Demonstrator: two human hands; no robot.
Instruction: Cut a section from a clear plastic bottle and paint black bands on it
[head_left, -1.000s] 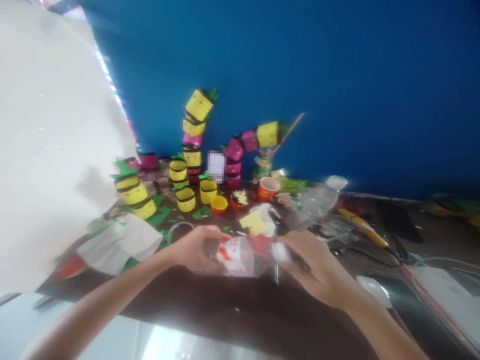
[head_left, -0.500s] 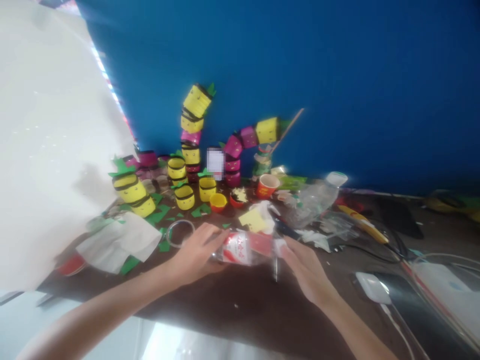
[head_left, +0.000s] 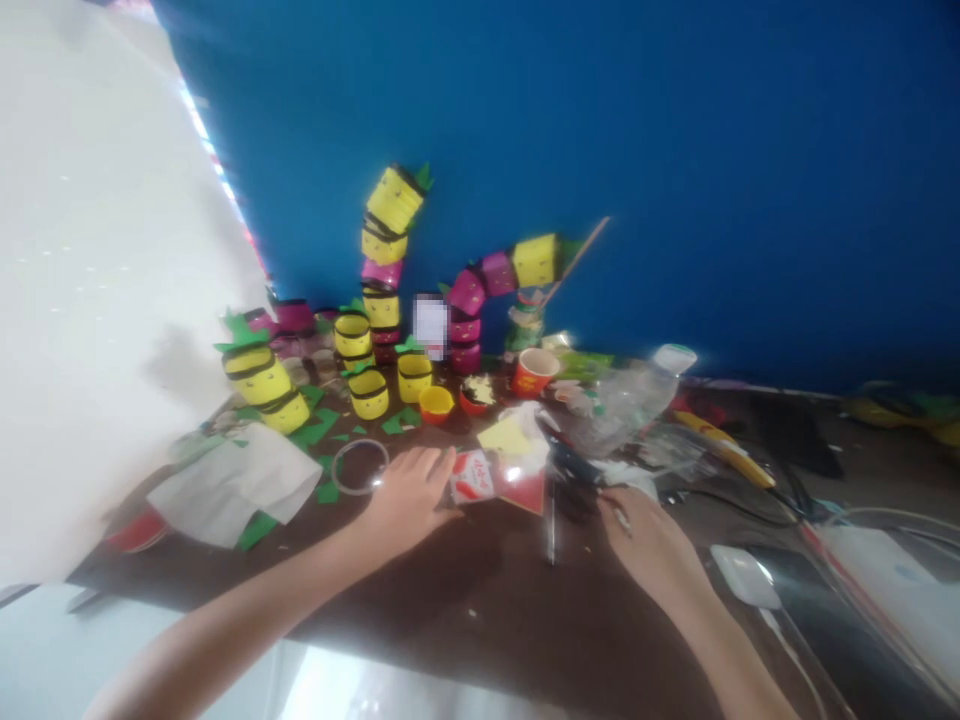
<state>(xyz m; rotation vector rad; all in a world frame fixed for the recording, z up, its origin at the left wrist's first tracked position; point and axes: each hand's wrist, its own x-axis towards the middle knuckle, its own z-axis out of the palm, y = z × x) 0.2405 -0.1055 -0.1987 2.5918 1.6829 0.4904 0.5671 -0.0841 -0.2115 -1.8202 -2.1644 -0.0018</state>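
Note:
My left hand [head_left: 411, 492] is closed on one end of a clear plastic bottle with a red and white label [head_left: 472, 478], low over the table. To the right, my right hand [head_left: 651, 535] has its fingers curled down at the black handles of a pair of scissors [head_left: 576, 468]; the grip is partly hidden and blurred. A thin silver blade points from there toward me. Beside the bottle lies a flat red piece [head_left: 525, 492]. Just behind it is a yellow paper piece [head_left: 504, 437]. A clear ring [head_left: 360, 467] lies left of my left hand.
Yellow and purple cup figures [head_left: 384, 308] stand at the back, some stacked into curved columns. A red paper cup [head_left: 535, 372], a crumpled plastic bottle [head_left: 634, 400] and a yellow-handled cutter [head_left: 726, 450] lie behind. White cloth [head_left: 236, 485] is left, a white charging case [head_left: 744, 577] right.
My right hand has let go of the bottle's right end and shifted right to the black handles. My left hand stays at the bottle, whose angle has changed.

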